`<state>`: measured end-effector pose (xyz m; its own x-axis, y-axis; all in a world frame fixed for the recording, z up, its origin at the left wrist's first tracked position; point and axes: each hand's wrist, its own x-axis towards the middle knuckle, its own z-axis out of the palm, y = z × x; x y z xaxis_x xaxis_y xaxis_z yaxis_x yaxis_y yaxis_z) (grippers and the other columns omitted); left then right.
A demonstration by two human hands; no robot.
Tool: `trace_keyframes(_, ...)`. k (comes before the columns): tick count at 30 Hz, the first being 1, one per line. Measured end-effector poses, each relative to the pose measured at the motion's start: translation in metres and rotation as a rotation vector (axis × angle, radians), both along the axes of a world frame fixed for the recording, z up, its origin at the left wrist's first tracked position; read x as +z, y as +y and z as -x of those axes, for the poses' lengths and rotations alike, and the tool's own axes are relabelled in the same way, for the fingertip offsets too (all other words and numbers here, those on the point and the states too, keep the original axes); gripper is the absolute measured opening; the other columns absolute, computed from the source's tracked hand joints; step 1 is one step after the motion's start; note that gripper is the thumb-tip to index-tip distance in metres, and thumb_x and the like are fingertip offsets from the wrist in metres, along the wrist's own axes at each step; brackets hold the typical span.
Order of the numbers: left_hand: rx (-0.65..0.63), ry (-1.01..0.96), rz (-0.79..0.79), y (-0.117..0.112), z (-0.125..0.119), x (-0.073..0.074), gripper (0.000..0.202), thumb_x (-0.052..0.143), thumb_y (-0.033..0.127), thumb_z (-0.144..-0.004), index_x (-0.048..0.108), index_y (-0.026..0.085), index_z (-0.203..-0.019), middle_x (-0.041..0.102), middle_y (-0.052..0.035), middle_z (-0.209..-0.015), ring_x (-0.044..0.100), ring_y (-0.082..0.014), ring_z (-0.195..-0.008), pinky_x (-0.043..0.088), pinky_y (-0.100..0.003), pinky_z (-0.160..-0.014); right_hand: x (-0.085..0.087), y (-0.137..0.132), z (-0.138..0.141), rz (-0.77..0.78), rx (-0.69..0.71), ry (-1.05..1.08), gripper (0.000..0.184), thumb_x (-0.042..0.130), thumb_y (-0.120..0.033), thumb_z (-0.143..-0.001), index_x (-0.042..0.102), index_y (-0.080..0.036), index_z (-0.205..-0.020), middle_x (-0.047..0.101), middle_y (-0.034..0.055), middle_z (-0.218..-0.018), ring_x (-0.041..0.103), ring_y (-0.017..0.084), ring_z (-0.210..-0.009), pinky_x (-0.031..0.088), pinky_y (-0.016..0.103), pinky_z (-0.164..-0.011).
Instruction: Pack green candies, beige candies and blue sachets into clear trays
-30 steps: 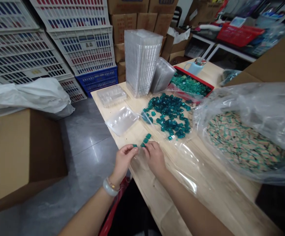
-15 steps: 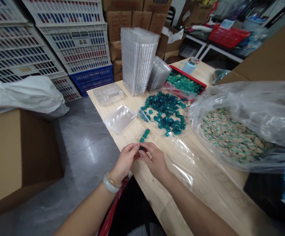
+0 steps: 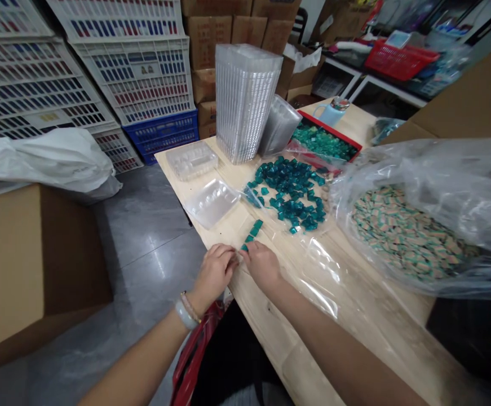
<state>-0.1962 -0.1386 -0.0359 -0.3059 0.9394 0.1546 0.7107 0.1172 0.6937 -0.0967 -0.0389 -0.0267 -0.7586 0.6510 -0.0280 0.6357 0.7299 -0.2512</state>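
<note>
My left hand point(image 3: 215, 273) and my right hand point(image 3: 260, 265) meet at the near edge of the light wooden table point(image 3: 380, 321), fingers curled inward. Their fingertips almost touch beside a short row of teal square pieces point(image 3: 252, 233), and whatever lies between them is hidden. A loose pile of teal pieces point(image 3: 290, 192) spreads over a clear plastic sheet point(image 3: 317, 282) to the right. A clear blister tray point(image 3: 211, 203) lies just above my hands, with another point(image 3: 192, 160) behind it.
A tall stack of clear trays point(image 3: 243, 101) and a red tray of teal pieces point(image 3: 323, 141) stand at the table's far end. A big plastic bag of green-and-tan pieces point(image 3: 410, 237) fills the right. The grey floor lies left, beside a cardboard box and stacked crates.
The dark piece pinched between my fingers earlier no longer shows. The teal row now reaches my fingertips, and my hands sit slightly lower and flatter. The camera has shifted a little.
</note>
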Motion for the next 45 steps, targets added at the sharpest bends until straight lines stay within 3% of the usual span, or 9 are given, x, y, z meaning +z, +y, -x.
trace_keyframes(5, 0.082, -0.046, -0.163, 0.021, 0.025, 0.025, 0.016, 0.049, 0.019, -0.076, 0.059, 0.017, -0.088, 0.057, -0.0069, -0.092, 0.05, -0.0181, -0.091, 0.039, -0.031, -0.082, 0.014, 0.005, -0.024, 0.174, -0.073, 0.171, 0.022, 0.051, -0.027, -0.078, 0.051, -0.016, -0.097, 0.061, 0.0032, -0.071, 0.057, 0.016, -0.063, 0.042, 0.025, -0.056)
trace_keyframes(10, 0.046, 0.105, -0.156, 0.129, 0.06, 0.051, 0.023, 0.039, 0.022, -0.083, 0.06, 0.016, -0.091, 0.057, -0.0071, -0.088, 0.05, -0.017, -0.089, 0.037, -0.029, -0.082, 0.041, 0.082, 0.006, -0.028, -0.076, 0.301, 0.022, 0.035, -0.024, -0.085, 0.055, -0.015, -0.09, 0.06, 0.0065, -0.081, 0.055, 0.016, -0.075, 0.041, 0.026, -0.068)
trace_keyframes(13, 0.179, 0.278, 0.156, 0.192, 0.066, 0.047, 0.023, 0.045, 0.021, -0.078, 0.061, 0.01, -0.09, 0.055, -0.0152, -0.095, 0.048, -0.0247, -0.096, 0.035, -0.035, -0.081, 0.037, 0.137, 0.043, -0.102, -0.094, 0.117, 0.022, 0.035, -0.015, -0.082, 0.057, -0.014, -0.088, 0.057, 0.0105, -0.091, 0.053, 0.019, -0.085, 0.039, 0.028, -0.071)
trace_keyframes(17, 0.238, 0.312, 0.294, 0.223, 0.062, 0.028, 0.026, 0.051, 0.02, -0.071, 0.061, 0.005, -0.09, 0.054, -0.0212, -0.096, 0.048, -0.0303, -0.096, 0.036, -0.038, -0.078, 0.008, 0.171, 0.061, -0.063, -0.143, -0.007, 0.015, 0.046, -0.015, -0.076, 0.057, -0.013, -0.086, 0.054, 0.0117, -0.093, 0.052, 0.021, -0.085, 0.039, 0.028, -0.068)
trace_keyframes(25, 0.245, 0.296, 0.34, 0.225, 0.068, 0.02, 0.019, 0.059, 0.024, -0.065, 0.063, 0.013, -0.079, 0.058, -0.016, -0.091, 0.051, -0.0298, -0.092, 0.036, -0.037, -0.074, -0.009, 0.178, 0.054, 0.039, -0.266, 0.029, 0.018, 0.052, -0.034, -0.073, 0.058, -0.017, -0.08, 0.054, 0.0056, -0.086, 0.053, 0.017, -0.08, 0.038, 0.028, -0.068)
trace_keyframes(33, 0.379, -0.061, -0.191, 0.177, 0.055, 0.04, 0.015, 0.054, 0.029, -0.068, 0.053, 0.015, -0.061, 0.053, -0.0013, -0.065, 0.051, -0.014, -0.068, 0.037, -0.027, -0.067, 0.005, 0.166, 0.072, -0.059, -0.32, 0.136, 0.021, 0.05, -0.036, -0.073, 0.057, -0.016, -0.076, 0.056, 0.0087, -0.089, 0.05, 0.022, -0.088, 0.034, 0.037, -0.075)
trace_keyframes(37, 0.462, -0.786, -0.321, 0.14, 0.042, 0.047, 0.019, 0.058, 0.033, -0.066, 0.052, 0.015, -0.066, 0.055, 0.0006, -0.066, 0.054, -0.0118, -0.067, 0.041, -0.026, -0.066, 0.028, 0.152, 0.065, 0.343, -0.357, 0.354, 0.019, 0.054, -0.035, -0.069, 0.055, -0.015, -0.068, 0.056, 0.0026, -0.072, 0.051, 0.015, -0.07, 0.037, 0.03, -0.068)
trace_keyframes(40, 0.32, -1.327, -0.288, 0.114, 0.027, 0.051, 0.022, 0.063, 0.032, -0.063, 0.054, 0.015, -0.071, 0.059, -0.0005, -0.073, 0.057, -0.0122, -0.072, 0.044, -0.027, -0.07, 0.044, 0.123, 0.039, 0.835, -0.178, 0.618, 0.026, 0.056, -0.041, -0.067, 0.053, -0.016, -0.067, 0.051, -0.0026, -0.06, 0.047, 0.01, -0.059, 0.038, 0.024, -0.06)
trace_keyframes(45, 0.287, -1.506, -0.063, 0.073, 0.001, 0.051, 0.023, 0.07, 0.025, -0.058, 0.052, 0.013, -0.067, 0.057, 0.0011, -0.062, 0.056, -0.0097, -0.059, 0.045, -0.023, -0.058, 0.045, 0.061, -0.008, 1.044, -0.219, 0.696, 0.027, 0.059, -0.042, -0.066, 0.051, -0.016, -0.064, 0.05, -0.0036, -0.058, 0.045, 0.009, -0.056, 0.037, 0.023, -0.057)
